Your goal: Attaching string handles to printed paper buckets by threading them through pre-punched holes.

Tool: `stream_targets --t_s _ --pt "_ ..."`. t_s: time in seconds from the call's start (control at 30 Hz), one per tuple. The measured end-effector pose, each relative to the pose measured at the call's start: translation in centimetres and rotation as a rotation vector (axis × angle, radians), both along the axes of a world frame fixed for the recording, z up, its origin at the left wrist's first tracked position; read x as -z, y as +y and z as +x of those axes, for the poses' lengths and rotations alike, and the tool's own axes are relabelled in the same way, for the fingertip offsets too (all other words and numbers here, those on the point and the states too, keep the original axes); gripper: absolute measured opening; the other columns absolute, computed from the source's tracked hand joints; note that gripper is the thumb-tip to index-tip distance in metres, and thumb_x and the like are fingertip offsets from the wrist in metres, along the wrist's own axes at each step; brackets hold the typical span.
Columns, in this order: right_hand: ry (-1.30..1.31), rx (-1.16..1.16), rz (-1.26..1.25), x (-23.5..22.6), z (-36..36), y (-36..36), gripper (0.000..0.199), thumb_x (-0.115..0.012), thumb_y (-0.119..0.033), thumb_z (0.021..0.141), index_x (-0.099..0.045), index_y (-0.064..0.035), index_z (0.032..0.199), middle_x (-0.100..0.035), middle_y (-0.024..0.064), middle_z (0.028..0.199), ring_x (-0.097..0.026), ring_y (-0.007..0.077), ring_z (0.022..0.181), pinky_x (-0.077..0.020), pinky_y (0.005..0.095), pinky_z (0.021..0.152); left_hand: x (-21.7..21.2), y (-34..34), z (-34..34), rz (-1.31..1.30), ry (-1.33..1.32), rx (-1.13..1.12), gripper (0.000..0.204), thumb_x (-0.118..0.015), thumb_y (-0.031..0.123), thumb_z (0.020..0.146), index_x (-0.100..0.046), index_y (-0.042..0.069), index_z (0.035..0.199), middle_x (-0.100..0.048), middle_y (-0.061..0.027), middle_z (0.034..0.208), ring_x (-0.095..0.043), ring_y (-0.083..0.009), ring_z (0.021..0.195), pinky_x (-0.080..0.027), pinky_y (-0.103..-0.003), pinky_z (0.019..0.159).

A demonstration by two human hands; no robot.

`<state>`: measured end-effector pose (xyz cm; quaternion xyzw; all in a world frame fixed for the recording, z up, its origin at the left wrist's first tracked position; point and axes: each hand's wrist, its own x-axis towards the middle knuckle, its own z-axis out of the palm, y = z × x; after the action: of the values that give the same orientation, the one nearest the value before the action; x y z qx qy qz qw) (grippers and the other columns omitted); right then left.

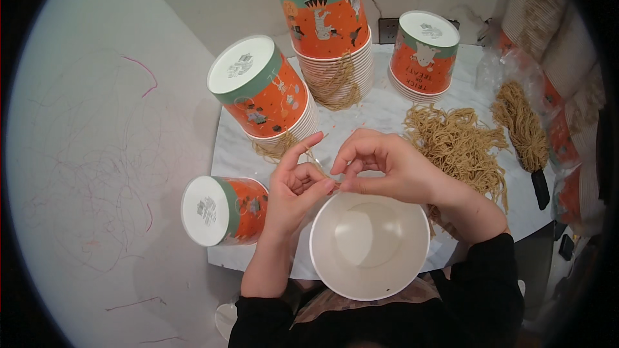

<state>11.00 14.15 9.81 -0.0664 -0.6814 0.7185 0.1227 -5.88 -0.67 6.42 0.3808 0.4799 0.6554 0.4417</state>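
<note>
A paper bucket (370,245) is tipped towards me, its white inside showing, close against my body at the table's front. Both my hands are at its far rim. My left hand (293,190) has its index finger raised and its other fingers curled, with a thin tan cord (314,158) between them. From the right, my right hand (387,164) pinches thumb and fingertips together by the same spot, close to the cord's end. The exact point where the fingertips meet the rim is partly hidden.
Upside-down stacks of orange and green buckets (258,87) (325,13) (425,51) stand at the back. Another bucket (248,209) lies on its side at left. Loose tan cords (458,148) are heaped at right beside a tied cord bundle (519,125). Plastic-wrapped stacks (561,122) are at far right.
</note>
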Motion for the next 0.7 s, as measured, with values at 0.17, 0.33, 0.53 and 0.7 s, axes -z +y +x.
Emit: stream_targets --t_s 0.17,0.33,0.53,0.7 --pt "0.062 0.073 0.374 -0.9 0.7 -0.7 0.012 -0.070 0.004 0.087 -0.068 -0.0014 0.097 -0.057 0.0069 0.110 -0.064 0.0141 0.096 -0.0534 0.0275 0.088 -2.3 -0.3 1.1 -0.072 0.275 -0.175 0.070 -0.071 -0.006 0.084 -0.044 -0.001 0.148 -0.068 -0.0013 0.078 -0.066 -0.0065 0.077 -0.052 -0.021 0.076" --pt "0.173 0.282 0.627 0.0 0.4 -0.7 0.011 -0.069 0.003 0.084 -0.068 -0.0046 0.092 -0.057 0.0082 0.109 -0.065 0.0197 0.095 -0.0533 0.0297 0.082 -3.1 -0.3 1.8 -0.089 0.409 -0.213 0.073 -0.069 -0.006 0.085 -0.040 -0.002 0.152 -0.067 0.0001 0.076 -0.063 -0.0044 0.074 -0.050 -0.021 0.074" --pt "0.190 0.258 0.564 -0.1 0.4 -1.2 0.008 -0.065 0.004 0.084 -0.063 0.0000 0.091 -0.054 0.0123 0.105 -0.063 0.0272 0.092 -0.0524 0.0356 0.081 -3.4 -0.2 2.5 -0.049 0.336 -0.221 0.083 -0.066 -0.007 0.086 -0.026 0.000 0.159 -0.068 -0.0003 0.078 -0.064 -0.0047 0.076 -0.051 -0.020 0.075" --pt "0.236 0.214 0.532 -0.4 0.3 -1.6 0.010 -0.068 0.004 0.084 -0.063 0.0000 0.091 -0.054 0.0116 0.104 -0.064 0.0264 0.093 -0.0529 0.0352 0.081 -3.2 -0.4 2.1 -0.025 0.345 -0.222 0.082 -0.063 -0.008 0.087 -0.025 0.000 0.159 -0.069 -0.0013 0.077 -0.066 -0.0059 0.077 -0.052 -0.021 0.077"
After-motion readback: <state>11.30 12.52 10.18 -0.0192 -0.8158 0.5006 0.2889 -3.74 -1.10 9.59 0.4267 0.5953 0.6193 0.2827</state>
